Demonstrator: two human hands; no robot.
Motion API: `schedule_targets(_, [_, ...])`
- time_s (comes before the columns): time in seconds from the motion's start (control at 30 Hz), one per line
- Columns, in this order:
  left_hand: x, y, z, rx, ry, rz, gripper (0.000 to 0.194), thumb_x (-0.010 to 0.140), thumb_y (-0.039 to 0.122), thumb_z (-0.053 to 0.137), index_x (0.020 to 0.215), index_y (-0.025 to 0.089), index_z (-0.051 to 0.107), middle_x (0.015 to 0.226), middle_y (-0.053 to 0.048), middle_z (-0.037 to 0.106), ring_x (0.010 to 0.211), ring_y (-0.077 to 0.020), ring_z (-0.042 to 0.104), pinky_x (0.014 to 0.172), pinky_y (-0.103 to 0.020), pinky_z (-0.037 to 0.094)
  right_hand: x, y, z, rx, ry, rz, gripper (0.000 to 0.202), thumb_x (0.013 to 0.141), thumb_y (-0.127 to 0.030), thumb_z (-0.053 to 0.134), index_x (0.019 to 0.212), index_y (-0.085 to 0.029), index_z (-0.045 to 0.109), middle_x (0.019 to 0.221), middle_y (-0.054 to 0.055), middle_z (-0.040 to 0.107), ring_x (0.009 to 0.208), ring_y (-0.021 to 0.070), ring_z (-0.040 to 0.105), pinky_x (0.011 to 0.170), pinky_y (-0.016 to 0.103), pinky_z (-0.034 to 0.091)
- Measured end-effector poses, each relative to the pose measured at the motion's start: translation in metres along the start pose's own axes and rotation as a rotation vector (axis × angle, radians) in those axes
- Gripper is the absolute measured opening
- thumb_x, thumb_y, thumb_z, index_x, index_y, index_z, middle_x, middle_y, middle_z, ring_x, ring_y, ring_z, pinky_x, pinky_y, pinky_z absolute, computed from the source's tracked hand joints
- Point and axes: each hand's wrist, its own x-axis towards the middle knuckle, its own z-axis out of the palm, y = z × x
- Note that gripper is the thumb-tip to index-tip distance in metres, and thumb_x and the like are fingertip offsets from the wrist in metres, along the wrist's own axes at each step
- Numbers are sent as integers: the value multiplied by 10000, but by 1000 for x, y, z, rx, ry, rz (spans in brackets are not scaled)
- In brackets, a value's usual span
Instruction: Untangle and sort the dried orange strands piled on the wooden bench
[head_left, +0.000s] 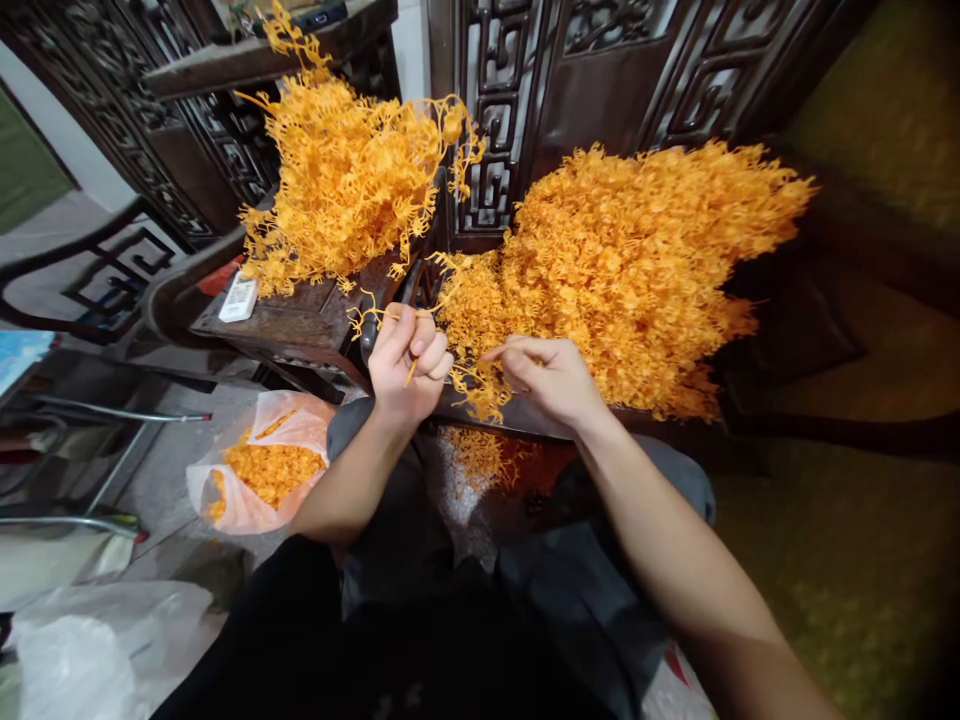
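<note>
My left hand (409, 365) is closed around a thin orange plastic sprig (361, 315). Its curly, branching end sticks out to the left, and a short piece of stem pokes out below the fingers. To the right, my right hand (553, 378) is closed in a pinch, its fingertips pointing left. Orange sprigs (480, 392) lie right by those fingertips; whether any is gripped I cannot tell. Beyond the hands rises a big heap of orange sprigs (630, 270) on a dark wooden seat.
Another orange pile (352, 180) covers a dark wooden side table (315, 312), beside a small white box (238, 298). On the floor at left sits a pink plastic bag (259, 515) with orange pieces inside. Carved wooden chair backs (600, 90) stand behind. Loose sprigs (480, 455) lie below the seat edge.
</note>
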Motion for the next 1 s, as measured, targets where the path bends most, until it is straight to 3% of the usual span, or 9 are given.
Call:
schedule_targets(0.13, [-1,0,-1,-13,-50,20,331,1099,251,394,775,200,442,580,72,318,365,-42,192,394,-198,163,-4,-11,-1,-262,-103,-14,402,831,-529,803,641,-180,742,650,12,640,627,123,533,638,284,409])
schedule_targets(0.27, [-3,-4,-1,39,-41,10,328,1099,315,408,793,214,469,569,75,276,368,-52,154,397,-206,159,-1,-8,4,-325,-189,85,431,871,-572,723,684,-186,766,666,23,679,634,148,550,641,296,413])
schedule_targets(0.37, [-5,-9,0,69,-51,-3,317,1092,337,429,802,220,474,566,78,256,376,-56,136,402,-211,159,1,3,17,-203,-191,109,387,855,-568,737,845,-186,798,761,22,708,686,152,571,649,283,421])
schedule_targets(0.43, [-6,-11,0,86,-69,-1,304,1087,347,443,810,225,474,567,79,252,379,-58,126,403,-215,158,1,9,25,-46,-211,184,400,830,-574,770,897,-180,771,643,-19,607,575,108,475,551,244,342])
schedule_targets(0.53, [-7,-11,2,98,-80,8,297,1086,359,442,821,228,475,567,83,237,383,-60,107,405,-217,156,1,15,31,255,-140,332,449,769,-590,834,868,-188,661,506,-102,371,451,55,263,454,214,162])
schedule_targets(0.6, [-7,-10,2,95,-79,10,298,1092,361,423,830,230,479,568,85,225,387,-62,91,405,-214,153,1,15,32,390,-114,369,494,720,-579,881,870,-193,613,513,-120,344,436,40,227,435,205,121])
schedule_targets(0.9, [-11,-7,1,50,-192,8,250,1075,323,419,849,240,487,566,87,219,388,-72,63,391,-213,162,0,21,36,412,-297,359,537,778,-579,849,1057,-160,659,514,-120,374,434,39,236,429,201,146])
schedule_targets(1.0, [-12,-7,1,27,-217,12,254,1073,320,417,848,236,498,564,88,226,385,-72,53,382,-212,161,-2,23,41,374,-316,351,488,807,-600,812,963,-164,659,519,-110,369,447,44,230,438,208,143])
